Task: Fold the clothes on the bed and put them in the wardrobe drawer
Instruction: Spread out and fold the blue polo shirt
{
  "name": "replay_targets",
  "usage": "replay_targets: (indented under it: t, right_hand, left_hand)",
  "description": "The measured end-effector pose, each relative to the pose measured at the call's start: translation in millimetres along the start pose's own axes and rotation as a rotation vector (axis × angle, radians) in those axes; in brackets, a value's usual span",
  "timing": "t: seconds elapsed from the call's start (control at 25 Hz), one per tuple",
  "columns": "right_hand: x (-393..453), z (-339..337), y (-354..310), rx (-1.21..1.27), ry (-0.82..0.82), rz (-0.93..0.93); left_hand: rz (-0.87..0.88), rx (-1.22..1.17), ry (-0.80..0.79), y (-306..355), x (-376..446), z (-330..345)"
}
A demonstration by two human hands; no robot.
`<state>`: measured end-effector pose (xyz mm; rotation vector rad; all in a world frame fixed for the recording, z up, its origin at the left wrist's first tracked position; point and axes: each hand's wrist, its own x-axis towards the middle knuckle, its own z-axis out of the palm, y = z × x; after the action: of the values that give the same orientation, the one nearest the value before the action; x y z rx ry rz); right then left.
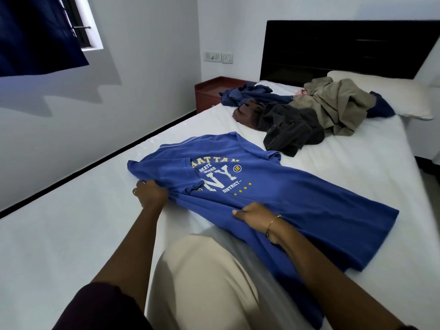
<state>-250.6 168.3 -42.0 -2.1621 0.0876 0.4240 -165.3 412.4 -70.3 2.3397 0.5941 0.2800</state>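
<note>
A blue polo shirt (297, 206) with white and yellow "NY" print lies spread on the white bed (71, 234), collar toward the far side. My left hand (150, 192) grips the shirt's near edge by the sleeve. My right hand (252, 215) pinches the same edge further right, bunching the cloth. A heap of unfolded clothes lies near the headboard: a dark grey garment (290, 127), a brown one (245, 113), a navy one (250, 95) and a khaki one (333, 103). No wardrobe drawer is in view.
A white pillow (409, 94) lies before the black headboard (333, 48). A red-brown bedside table (209, 91) stands by the wall at the far left of the bed. A dark blue curtain (35, 34) hangs at the upper left. My knee in beige trousers (202, 282) rests on the bed.
</note>
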Motion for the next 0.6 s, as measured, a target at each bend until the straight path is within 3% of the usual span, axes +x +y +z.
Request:
replay_targets:
  t: [0.08,0.16,0.24,0.32,0.4,0.6]
  right_hand:
    - [-12,-14,12,0.025,-0.166,0.025]
    - [-25,-23,26,-0.042,-0.353,0.031]
    - [-33,-28,39,-0.065,-0.432,0.019]
    - [-34,-30,48,-0.055,-0.377,0.008]
    - [-31,-32,56,-0.077,-0.288,0.006]
    - [-24,-26,73,-0.081,-0.186,0.041]
  left_hand:
    - [0.183,0.178,-0.008,3,1,2]
    - [0.377,0.211,-0.063,12,0,7]
    - [0.384,0.248,-0.221,27,-5,13]
    - [0.350,0.407,-0.359,35,-5,20]
    - [0.335,0.449,-0.382,38,-2,21]
    - [0.054,0.048,-0.200,51,9,19]
